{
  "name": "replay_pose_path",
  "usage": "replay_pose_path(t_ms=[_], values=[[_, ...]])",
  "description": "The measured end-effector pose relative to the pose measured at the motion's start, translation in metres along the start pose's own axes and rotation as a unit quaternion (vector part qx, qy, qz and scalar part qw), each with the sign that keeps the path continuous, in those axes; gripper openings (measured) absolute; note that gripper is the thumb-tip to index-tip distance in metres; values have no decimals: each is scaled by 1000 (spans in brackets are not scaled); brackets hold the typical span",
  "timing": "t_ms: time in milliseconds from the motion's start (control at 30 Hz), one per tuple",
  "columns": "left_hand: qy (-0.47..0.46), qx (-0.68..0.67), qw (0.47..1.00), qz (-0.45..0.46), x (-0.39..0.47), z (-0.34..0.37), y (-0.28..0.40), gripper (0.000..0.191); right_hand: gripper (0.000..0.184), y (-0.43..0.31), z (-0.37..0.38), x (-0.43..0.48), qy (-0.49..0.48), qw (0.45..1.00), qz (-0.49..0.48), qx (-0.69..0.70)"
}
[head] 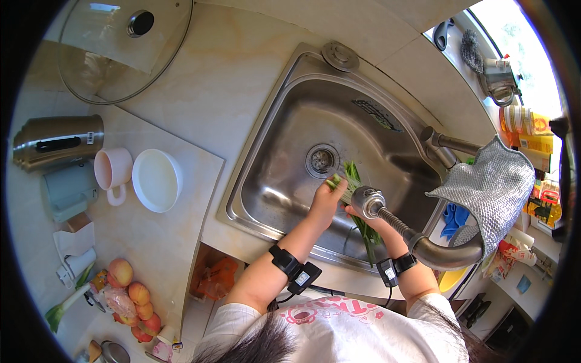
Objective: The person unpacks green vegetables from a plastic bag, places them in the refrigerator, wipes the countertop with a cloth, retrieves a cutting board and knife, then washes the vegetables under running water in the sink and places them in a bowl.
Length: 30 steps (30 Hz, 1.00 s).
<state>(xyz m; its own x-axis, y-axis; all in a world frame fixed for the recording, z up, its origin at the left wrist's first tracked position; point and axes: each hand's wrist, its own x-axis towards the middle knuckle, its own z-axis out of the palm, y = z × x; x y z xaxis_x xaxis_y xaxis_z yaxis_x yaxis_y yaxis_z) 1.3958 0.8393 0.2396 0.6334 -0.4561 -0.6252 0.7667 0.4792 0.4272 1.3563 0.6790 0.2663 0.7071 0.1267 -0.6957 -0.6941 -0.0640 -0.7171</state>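
Observation:
Long green leafy stalks (pixel 368 233), perhaps chives or spring onions, are held over the stainless steel sink (pixel 281 118). My left hand (pixel 327 199) grips their pale ends (pixel 335 180) just below the drain strainer (pixel 322 160). Around the middle of the same bunch, my right hand (pixel 363 217) is closed, partly hidden behind the tap's spray head (pixel 368 199). Water appears to run from the spray head over the stalks. Green tips trail down toward the sink's near rim, and other cut ends (pixel 352 171) point toward the drain.
The tap's curved pipe (pixel 447 252), draped with a silver mesh cloth (pixel 488 181), arches close above my right forearm. A round metal sink cover (pixel 340 56) sits at the back rim. On the left counter are a white bowl (pixel 157 180), a pink mug (pixel 113 169) and several peaches (pixel 139 293).

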Motion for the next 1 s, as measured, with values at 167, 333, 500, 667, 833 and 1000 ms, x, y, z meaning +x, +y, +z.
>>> replay_pose_path(t_ms=[167,333,500,667,833,1000], values=[[139,32,983,114,-1,8,-15,21,21,-28,15,-13,28,989,-2,-146],[157,239,953,97,6,7,-7,22,22,-33,19,-23,40,989,35,-141],[166,166,965,119,4,22,-3,24,14,-17,13,-23,56,989,49,-124],[132,173,962,166,2,32,-12,25,16,-16,14,-21,94,991,57,-74],[114,138,983,26,18,7,-8,25,17,-32,18,-33,43,990,69,-118],[148,71,982,90,14,13,-23,28,12,-36,24,-30,45,996,70,4]])
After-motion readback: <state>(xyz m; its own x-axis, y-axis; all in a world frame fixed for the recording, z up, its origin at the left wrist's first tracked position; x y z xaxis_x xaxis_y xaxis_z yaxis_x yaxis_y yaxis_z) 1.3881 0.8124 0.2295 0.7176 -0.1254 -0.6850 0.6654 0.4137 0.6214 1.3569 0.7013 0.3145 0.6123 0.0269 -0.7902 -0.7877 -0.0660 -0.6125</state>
